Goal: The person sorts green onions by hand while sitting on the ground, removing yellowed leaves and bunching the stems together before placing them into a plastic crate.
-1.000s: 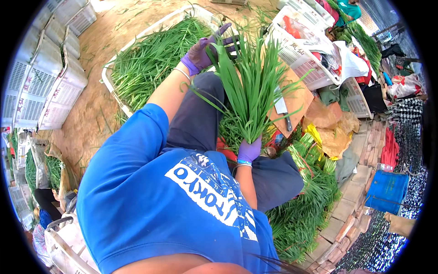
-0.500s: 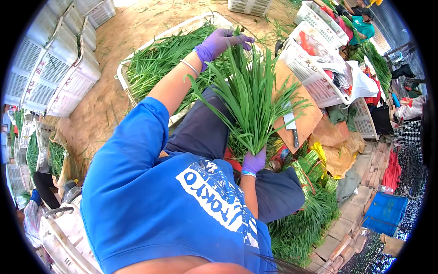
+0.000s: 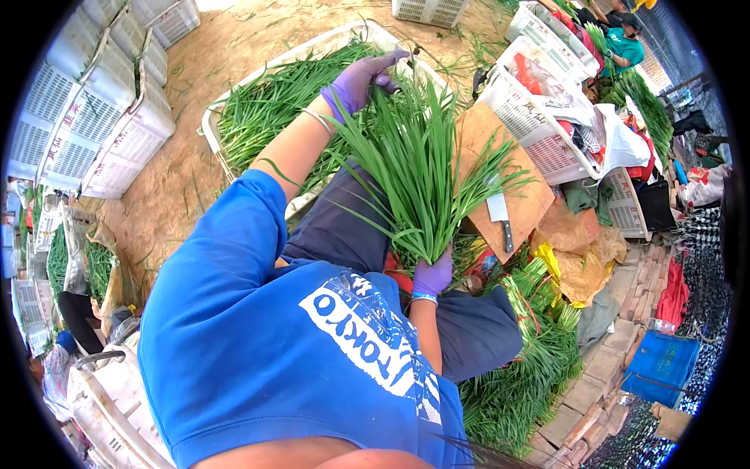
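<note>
A fanned bunch of garlic chives (image 3: 418, 176) stands over my lap, its long green leaves spreading up and outward. At its base my right hand (image 3: 433, 275), in a purple glove, is closed round the stems. My left hand (image 3: 361, 84), also gloved in purple, is beside the upper left leaves with its fingers stretched out and thumb apart. Beyond it, a white crate (image 3: 209, 125) holds loose garlic chives (image 3: 266, 105). A knife (image 3: 500, 215) with a black handle lies on a wooden board (image 3: 527, 195) to the right of the bunch.
Tied bunches of chives (image 3: 516, 383) are heaped by my right leg. White crates (image 3: 101, 102) are stacked at the far left. Another crate (image 3: 531, 125) with bags and cloths stands right, near brown sacking (image 3: 582, 270) and a blue folder-like item (image 3: 662, 366). A co-worker (image 3: 625, 48) is far right.
My left hand has moved left and slightly down from the leaf tips, its fingers now stretched out. The upper leaves have spread to the left. My right hand keeps its hold on the stems.
</note>
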`<state>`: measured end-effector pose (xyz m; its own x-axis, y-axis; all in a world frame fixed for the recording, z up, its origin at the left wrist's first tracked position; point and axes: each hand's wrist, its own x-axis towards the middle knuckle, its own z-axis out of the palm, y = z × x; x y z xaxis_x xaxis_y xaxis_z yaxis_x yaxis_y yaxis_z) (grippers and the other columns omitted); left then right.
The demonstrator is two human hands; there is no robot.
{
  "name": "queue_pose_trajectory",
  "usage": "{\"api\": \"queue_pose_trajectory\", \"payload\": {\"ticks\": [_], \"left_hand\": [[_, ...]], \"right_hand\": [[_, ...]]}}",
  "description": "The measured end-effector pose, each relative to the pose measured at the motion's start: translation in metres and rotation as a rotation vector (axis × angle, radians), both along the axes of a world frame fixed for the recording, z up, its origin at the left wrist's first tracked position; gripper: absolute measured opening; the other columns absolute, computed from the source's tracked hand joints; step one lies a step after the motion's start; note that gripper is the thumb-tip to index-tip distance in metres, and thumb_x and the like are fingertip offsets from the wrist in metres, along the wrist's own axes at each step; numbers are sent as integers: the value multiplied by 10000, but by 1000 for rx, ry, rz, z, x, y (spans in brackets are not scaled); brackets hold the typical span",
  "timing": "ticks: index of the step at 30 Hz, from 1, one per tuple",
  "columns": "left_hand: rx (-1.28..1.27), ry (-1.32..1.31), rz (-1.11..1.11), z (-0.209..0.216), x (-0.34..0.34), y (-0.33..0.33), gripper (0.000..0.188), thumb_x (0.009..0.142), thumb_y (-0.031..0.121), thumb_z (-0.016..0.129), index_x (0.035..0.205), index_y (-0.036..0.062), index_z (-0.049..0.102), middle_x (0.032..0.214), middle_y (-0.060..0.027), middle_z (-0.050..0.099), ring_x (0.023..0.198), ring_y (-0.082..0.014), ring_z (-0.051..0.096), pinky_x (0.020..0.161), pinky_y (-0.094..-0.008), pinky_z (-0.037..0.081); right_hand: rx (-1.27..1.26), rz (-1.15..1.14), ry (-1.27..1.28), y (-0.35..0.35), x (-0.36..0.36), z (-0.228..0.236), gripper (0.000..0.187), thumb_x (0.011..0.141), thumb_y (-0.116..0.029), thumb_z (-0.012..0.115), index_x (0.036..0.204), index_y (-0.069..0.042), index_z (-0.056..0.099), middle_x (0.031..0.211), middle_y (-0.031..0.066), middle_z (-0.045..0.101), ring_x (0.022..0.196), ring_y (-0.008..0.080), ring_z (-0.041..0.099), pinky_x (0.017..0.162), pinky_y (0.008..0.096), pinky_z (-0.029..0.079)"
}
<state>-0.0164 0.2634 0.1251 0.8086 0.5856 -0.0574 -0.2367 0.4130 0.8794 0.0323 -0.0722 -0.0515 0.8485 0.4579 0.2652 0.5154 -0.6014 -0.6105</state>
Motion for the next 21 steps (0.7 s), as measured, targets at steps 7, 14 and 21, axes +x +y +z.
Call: {"api": "queue_pose_trajectory", "payload": {"ticks": [7, 14, 21], "left_hand": [[134, 91, -192, -14, -11, 20, 394, 813, 239, 563, 1163, 67, 507, 533, 68, 323, 494, -48, 399, 732, -249, 473], [424, 214, -344, 2, -12, 9, 350, 779, 237, 616, 1058, 29, 573, 678, 44, 537, 530, -41, 409, 605, -192, 420], [619, 258, -341, -11, -8, 13, 291, 865, 240, 494, 920, -22, 609, 791, -79, 645, 656, -117, 588, 652, -223, 483]], "right_hand": [[22, 20, -28, 1, -1, -2, 587, 665, -141, 621, 1216, -85, 426, 1020, 154, 571, 816, 339, 573, 679, 402, 459], [9, 55, -41, 1, 0, -1, 595, 659, -152, 630, 1213, -93, 420, 1062, 152, 552, 837, 341, 565, 691, 406, 456], [-39, 40, -25, -1, -2, 2, 592, 657, -150, 627, 1210, -99, 419, 1113, 144, 532, 864, 335, 559, 700, 405, 453]]}}
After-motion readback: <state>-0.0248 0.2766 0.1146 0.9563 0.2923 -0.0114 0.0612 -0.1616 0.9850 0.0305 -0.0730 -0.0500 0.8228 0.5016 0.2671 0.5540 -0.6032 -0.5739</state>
